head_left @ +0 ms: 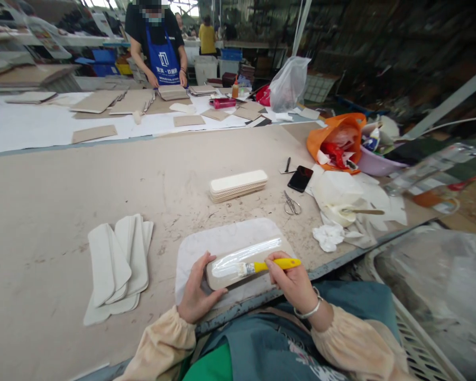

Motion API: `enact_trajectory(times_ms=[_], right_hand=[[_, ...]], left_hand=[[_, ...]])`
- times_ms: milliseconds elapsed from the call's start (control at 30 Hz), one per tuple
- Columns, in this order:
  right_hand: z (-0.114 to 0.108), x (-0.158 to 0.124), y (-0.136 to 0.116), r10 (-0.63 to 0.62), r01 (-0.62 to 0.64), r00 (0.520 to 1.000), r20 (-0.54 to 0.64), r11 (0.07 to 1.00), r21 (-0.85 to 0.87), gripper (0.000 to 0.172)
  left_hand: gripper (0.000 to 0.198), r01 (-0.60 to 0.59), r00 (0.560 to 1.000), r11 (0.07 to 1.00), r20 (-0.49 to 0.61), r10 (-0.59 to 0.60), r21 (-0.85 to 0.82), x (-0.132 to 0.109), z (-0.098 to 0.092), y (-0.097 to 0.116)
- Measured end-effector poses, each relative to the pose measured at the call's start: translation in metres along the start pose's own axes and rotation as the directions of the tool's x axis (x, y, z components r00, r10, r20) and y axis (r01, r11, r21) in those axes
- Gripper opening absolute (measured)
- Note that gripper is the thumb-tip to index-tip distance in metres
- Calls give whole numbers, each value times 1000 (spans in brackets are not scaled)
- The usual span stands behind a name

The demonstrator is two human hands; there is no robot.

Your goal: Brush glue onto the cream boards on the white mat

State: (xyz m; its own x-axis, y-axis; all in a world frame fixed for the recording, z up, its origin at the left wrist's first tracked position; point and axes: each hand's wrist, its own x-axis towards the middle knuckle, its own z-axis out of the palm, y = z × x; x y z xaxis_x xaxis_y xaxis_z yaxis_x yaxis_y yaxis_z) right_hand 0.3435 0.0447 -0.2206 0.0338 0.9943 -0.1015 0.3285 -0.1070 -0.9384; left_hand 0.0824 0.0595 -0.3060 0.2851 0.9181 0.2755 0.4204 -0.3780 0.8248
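Observation:
An oblong board with rounded ends (257, 252) lies on a pale rounded sheet (190, 243) at the table's near edge. Wet, shiny white glue covers much of its top. My left hand (198, 291) grips the board's left end between thumb and fingers. In my right hand (291, 278) is a yellow-handled brush (259, 265), held in a pinch by the handle. The bristles touch the coated face of the board, left of its middle. Behind it sits a neat stack of similar oblong boards (238, 182).
Loose pale cut pieces (119, 259) overlap at left. Scissors (292, 203), a phone (300, 179), a white glue container (337, 193) with a stick and crumpled tissue (328, 238) are at right. Beyond stands an orange bag (315, 140). A co-worker in a blue apron (162, 58) handles boards opposite.

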Motion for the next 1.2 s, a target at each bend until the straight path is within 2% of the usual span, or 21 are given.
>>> enact_trajectory(times_ms=[133, 267, 400, 467, 600, 667, 767, 967, 1200], right_hand=[[-26, 0, 9, 5, -8, 996, -87, 1000, -29, 24], [-53, 2, 16, -41, 20, 980, -193, 994, -107, 24], [-62, 0, 13, -73, 47, 950, -303, 995, -90, 22], [-52, -2, 8, -37, 48, 959, -281, 998, 33, 23], [-9, -6, -1, 13, 2, 999, -48, 959, 283, 24], [13, -6, -3, 3, -20, 999, 51, 942, 335, 24], [36, -4, -3, -5, -34, 993, 117, 943, 331, 25], [46, 1, 0, -37, 3, 992, 121, 963, 269, 24], [48, -7, 4, -8, -38, 986, 165, 961, 274, 21]], left_hand=[[91, 12, 1000, 1000, 3, -12, 12, 0, 1, -2], [89, 22, 1000, 1000, 0, -22, 13, -1, 3, -4], [89, 18, 1000, 1000, 3, -18, 18, -2, 2, -5], [90, 9, 1000, 1000, 6, -9, 15, -2, 2, -5], [91, 9, 1000, 1000, 16, -9, -3, -2, 1, -4], [91, 5, 1000, 1000, 16, -4, -10, -2, 2, -3], [93, -1, 1000, 1000, 8, 1, -13, -1, 2, -2], [95, 2, 1000, 999, 2, -2, -34, -1, 1, 0], [94, 22, 1000, 999, 11, -21, -43, -1, 1, 0]])
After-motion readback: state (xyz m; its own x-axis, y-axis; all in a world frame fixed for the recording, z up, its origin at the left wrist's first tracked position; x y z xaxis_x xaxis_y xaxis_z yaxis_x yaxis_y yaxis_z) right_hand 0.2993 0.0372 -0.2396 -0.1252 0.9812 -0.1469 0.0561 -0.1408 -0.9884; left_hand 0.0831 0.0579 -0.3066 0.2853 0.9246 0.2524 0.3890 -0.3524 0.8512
